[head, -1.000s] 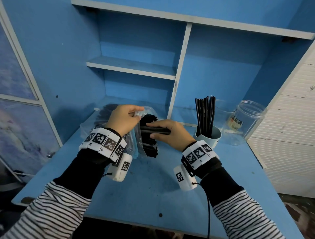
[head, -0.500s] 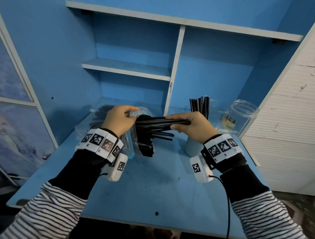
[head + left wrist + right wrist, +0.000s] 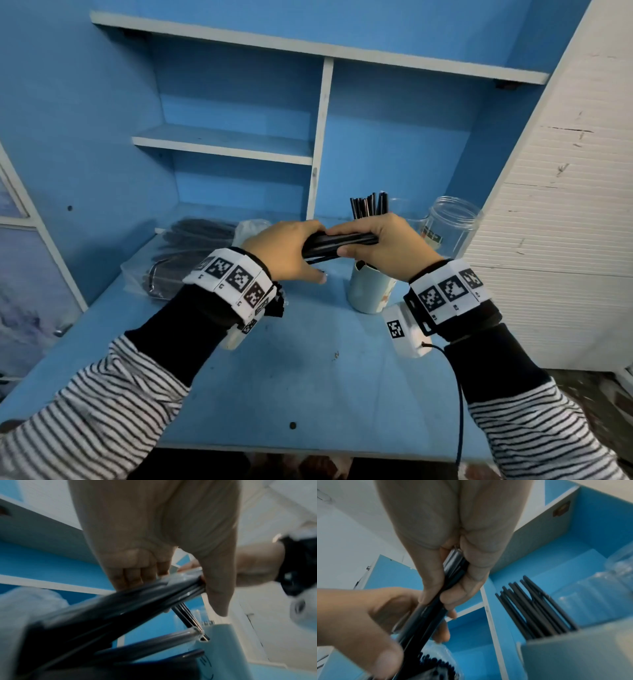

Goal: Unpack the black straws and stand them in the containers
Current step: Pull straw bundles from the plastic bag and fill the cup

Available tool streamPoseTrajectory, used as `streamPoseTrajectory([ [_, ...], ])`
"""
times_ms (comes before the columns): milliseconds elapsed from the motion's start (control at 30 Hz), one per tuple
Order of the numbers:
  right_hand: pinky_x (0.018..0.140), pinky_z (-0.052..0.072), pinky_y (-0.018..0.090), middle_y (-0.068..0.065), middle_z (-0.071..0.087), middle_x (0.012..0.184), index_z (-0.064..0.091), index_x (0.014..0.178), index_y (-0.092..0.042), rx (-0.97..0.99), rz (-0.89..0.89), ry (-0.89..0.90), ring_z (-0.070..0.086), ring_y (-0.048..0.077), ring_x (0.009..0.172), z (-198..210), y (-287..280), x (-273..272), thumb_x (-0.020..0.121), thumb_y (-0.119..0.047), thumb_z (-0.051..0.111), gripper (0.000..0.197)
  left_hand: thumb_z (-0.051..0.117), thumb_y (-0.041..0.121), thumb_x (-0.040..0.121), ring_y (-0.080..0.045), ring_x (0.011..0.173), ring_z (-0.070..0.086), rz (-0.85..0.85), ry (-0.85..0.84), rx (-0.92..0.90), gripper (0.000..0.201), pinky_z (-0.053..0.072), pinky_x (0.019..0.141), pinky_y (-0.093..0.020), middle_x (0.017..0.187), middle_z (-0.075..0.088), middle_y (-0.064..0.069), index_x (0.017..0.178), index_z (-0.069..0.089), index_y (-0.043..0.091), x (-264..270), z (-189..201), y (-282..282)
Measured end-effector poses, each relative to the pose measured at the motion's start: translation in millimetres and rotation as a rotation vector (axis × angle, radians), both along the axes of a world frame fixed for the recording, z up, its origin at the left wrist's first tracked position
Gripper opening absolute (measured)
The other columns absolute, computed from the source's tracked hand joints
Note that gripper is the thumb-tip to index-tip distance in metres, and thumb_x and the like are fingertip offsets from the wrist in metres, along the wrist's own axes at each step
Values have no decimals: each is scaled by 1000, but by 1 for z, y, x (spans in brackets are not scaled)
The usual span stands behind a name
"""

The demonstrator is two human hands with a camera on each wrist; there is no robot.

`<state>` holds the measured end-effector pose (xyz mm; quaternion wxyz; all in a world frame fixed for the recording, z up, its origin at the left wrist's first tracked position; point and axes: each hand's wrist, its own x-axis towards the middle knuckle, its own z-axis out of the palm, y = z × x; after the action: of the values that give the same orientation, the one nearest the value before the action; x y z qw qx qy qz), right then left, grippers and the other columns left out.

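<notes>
Both hands hold one bundle of black straws [image 3: 337, 244] level above the blue desk [image 3: 291, 377]. My left hand [image 3: 287, 253] grips its left end, fingers curled over the top [image 3: 133, 578]. My right hand [image 3: 383, 243] is wrapped round the right part, thumb and fingers pinching the straws [image 3: 452, 577]. Just below and behind the bundle stands a pale blue cup [image 3: 368, 294] with several black straws [image 3: 368, 207] upright in it. A clear plastic jar [image 3: 452, 222] stands to the right of the cup. The cup's mouth is partly hidden by my right hand.
Clear bags of black straws [image 3: 191, 253] lie at the back left of the desk. A white shelf divider [image 3: 318, 144] rises behind the hands. A white panel wall [image 3: 565, 222] bounds the right side. A black cable [image 3: 459, 394] hangs from my right wrist.
My right hand drew the bundle out of the bag and carried it right, over the cup. My left hand let go of the bag and took hold of the bundle's left end.
</notes>
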<state>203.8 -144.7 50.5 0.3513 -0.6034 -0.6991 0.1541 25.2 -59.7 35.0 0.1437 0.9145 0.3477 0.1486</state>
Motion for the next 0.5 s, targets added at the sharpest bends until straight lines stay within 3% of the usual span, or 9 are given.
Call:
streamPoseTrajectory([
  [133, 85, 50, 19, -10, 72, 94, 72, 107, -33, 4, -31, -42, 65, 7, 87, 20, -15, 12, 82, -17, 74, 30, 72, 37, 78, -17, 82, 62, 46, -48, -19, 26, 49, 71, -31, 85, 64, 6, 95, 59, 24, 16, 3, 2],
  [200, 88, 49, 21, -9, 71, 98, 71, 109, -33, 17, -24, -69, 64, 7, 92, 29, -22, 18, 83, -17, 74, 31, 68, 39, 81, -14, 77, 61, 36, -122, -35, 14, 48, 68, -28, 77, 63, 7, 86, 60, 27, 25, 6, -1],
  [300, 94, 46, 22, -11, 66, 108, 64, 117, -33, 94, -25, -76, 61, 3, 99, 43, -32, 25, 83, -23, 73, 36, 68, 38, 84, -6, 64, 55, -7, -264, -68, 20, 40, 58, -22, 64, 56, 10, 71, 54, 30, 36, 11, -7],
  [433, 94, 45, 21, -5, 59, 117, 56, 127, -25, 345, -70, -8, 56, 0, 101, 60, -43, 22, 91, -28, 64, 37, 68, 32, 87, 5, 51, 49, -65, -482, -169, 25, 36, 54, -15, 53, 52, 19, 68, 51, 35, 50, 17, -18],
  [500, 93, 47, 23, -5, 58, 120, 53, 129, -19, 444, -77, 16, 55, 1, 101, 64, -43, 16, 96, -24, 56, 34, 68, 32, 87, 2, 50, 47, -93, -566, -238, 30, 38, 53, -16, 50, 49, 19, 65, 49, 33, 58, 20, -24],
])
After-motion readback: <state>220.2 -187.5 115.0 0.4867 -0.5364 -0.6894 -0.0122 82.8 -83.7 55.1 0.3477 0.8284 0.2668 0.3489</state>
